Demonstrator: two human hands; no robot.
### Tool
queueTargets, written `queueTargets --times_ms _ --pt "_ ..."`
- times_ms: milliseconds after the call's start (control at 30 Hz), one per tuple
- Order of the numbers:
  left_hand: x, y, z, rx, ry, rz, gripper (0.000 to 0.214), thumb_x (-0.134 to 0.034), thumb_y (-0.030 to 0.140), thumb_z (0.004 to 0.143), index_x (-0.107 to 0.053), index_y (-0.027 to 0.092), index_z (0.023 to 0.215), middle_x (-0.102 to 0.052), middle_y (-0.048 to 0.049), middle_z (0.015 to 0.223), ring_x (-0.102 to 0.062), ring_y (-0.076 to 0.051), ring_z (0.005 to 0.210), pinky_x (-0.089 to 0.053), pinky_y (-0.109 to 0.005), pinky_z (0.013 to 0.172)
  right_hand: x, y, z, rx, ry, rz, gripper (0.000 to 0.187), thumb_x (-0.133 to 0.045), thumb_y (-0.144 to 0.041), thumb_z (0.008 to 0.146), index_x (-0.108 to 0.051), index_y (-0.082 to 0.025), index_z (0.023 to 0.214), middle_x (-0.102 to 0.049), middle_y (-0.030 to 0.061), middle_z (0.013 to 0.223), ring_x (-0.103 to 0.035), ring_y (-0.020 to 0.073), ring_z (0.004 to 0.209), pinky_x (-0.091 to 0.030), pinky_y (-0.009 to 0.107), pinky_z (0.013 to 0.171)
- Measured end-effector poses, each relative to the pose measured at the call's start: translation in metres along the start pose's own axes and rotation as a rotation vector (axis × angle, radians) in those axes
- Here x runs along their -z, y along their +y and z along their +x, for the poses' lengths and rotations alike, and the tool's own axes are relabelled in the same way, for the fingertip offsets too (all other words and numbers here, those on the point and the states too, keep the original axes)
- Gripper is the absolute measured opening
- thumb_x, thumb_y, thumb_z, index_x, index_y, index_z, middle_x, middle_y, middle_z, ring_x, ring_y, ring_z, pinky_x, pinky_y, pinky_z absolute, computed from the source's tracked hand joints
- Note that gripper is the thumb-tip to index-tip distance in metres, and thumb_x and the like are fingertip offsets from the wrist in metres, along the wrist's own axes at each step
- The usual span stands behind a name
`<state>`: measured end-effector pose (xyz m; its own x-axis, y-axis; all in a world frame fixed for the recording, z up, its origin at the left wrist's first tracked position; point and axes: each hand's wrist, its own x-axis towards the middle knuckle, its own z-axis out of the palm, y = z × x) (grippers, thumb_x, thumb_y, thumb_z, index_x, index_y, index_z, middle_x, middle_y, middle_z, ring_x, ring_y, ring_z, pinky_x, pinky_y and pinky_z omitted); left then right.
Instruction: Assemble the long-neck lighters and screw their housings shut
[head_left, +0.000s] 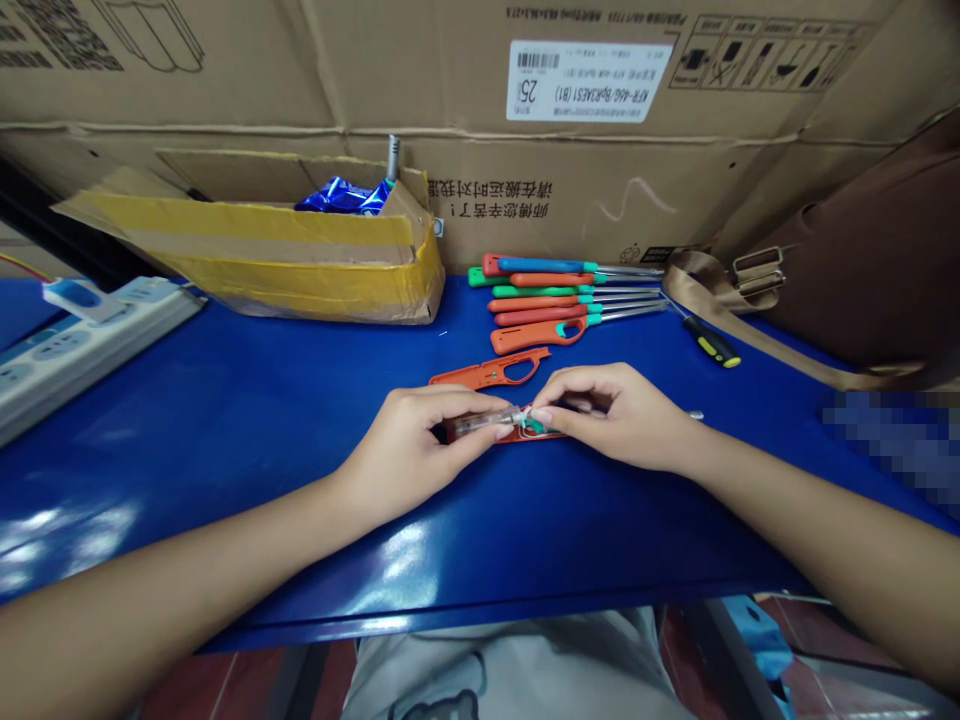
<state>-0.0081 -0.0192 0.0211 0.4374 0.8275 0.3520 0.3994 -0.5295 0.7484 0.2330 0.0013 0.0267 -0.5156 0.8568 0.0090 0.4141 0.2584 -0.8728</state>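
My left hand (424, 440) pinches a clear plastic fuel tank (480, 421) between thumb and fingers. Close against its right end, my right hand (611, 415) has thumb and forefinger closed around small white and green parts (534, 426); which of them it grips is hard to make out. Beneath both hands lies an orange-red lighter shell half (514, 437), mostly covered by the fingers. Just beyond them, an orange shell half (487, 374) with a trigger loop rests on the blue table. A small metal tip (697, 415) shows past my right wrist.
Several long-nosed lighters (540, 305) lie in a row at the back. Right of them are a black-and-yellow screwdriver (712, 343) and a brown strap (780, 345). A taped cardboard box (300, 260) stands back left, near a power strip (90, 335). Large cardboard (465, 90) walls the far side.
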Motion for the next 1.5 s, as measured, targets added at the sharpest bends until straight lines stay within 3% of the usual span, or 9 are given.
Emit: queueTargets --times_ms 300,633,900,1067,1367,1500 --pt "-0.003 0.001 0.0 0.067 0.001 -0.022 0.014 -0.074 0.028 0.089 -0.082 0.02 0.099 -0.082 -0.0028 0.093 -0.073 -0.015 0.071 -0.054 -0.022 0.062 -0.007 0.001 0.0 -0.049 0.027 0.135 0.026 -0.072 -0.041 0.085 -0.074 -0.015 0.085 -0.068 0.0036 0.074 -0.052 0.0127 0.063 -0.041 0.027 0.059" --pt "-0.005 0.004 -0.001 0.095 0.028 -0.065 0.015 -0.075 0.027 0.088 -0.082 0.019 0.099 -0.082 -0.0035 0.095 -0.076 -0.017 0.078 -0.058 -0.023 0.066 -0.007 -0.003 -0.002 -0.023 0.038 0.069 0.02 -0.07 -0.034 0.086 -0.076 -0.015 0.084 -0.065 0.0019 0.071 -0.047 0.0102 0.059 -0.038 0.025 0.056" --pt "0.0 0.003 0.0 0.022 0.031 0.002 0.015 -0.075 0.027 0.089 -0.082 0.02 0.101 -0.082 -0.0028 0.097 -0.075 -0.016 0.079 -0.058 -0.024 0.071 0.004 -0.001 0.0 0.081 -0.009 -0.004 0.022 -0.068 -0.036 0.091 -0.076 -0.016 0.09 -0.073 0.0059 0.084 -0.059 0.015 0.073 -0.047 0.029 0.069" --pt "0.002 0.0 0.0 -0.053 0.02 0.044 0.015 -0.075 0.024 0.089 -0.081 0.019 0.103 -0.081 -0.0025 0.091 -0.07 -0.012 0.071 -0.056 -0.022 0.07 0.006 -0.002 0.0 0.084 -0.02 -0.011 0.02 -0.068 -0.035 0.09 -0.076 -0.016 0.088 -0.072 0.0045 0.082 -0.06 0.0145 0.072 -0.047 0.029 0.069" --pt "-0.001 -0.002 0.001 -0.029 0.015 0.006 0.015 -0.076 0.027 0.088 -0.081 0.02 0.1 -0.081 -0.0041 0.092 -0.071 -0.015 0.075 -0.057 -0.025 0.07 -0.001 0.0 -0.001 0.078 0.023 -0.001 0.018 -0.068 -0.034 0.09 -0.074 -0.018 0.086 -0.069 0.0029 0.079 -0.056 0.0139 0.071 -0.046 0.028 0.068" --pt "0.001 -0.006 0.002 -0.034 -0.04 0.02 0.015 -0.074 0.027 0.09 -0.081 0.022 0.102 -0.081 -0.0044 0.094 -0.07 -0.016 0.077 -0.055 -0.026 0.07 -0.002 0.002 -0.001 0.126 0.031 -0.11 0.014 -0.065 -0.03 0.092 -0.072 -0.019 0.086 -0.069 0.0021 0.079 -0.055 0.0142 0.072 -0.045 0.028 0.069"
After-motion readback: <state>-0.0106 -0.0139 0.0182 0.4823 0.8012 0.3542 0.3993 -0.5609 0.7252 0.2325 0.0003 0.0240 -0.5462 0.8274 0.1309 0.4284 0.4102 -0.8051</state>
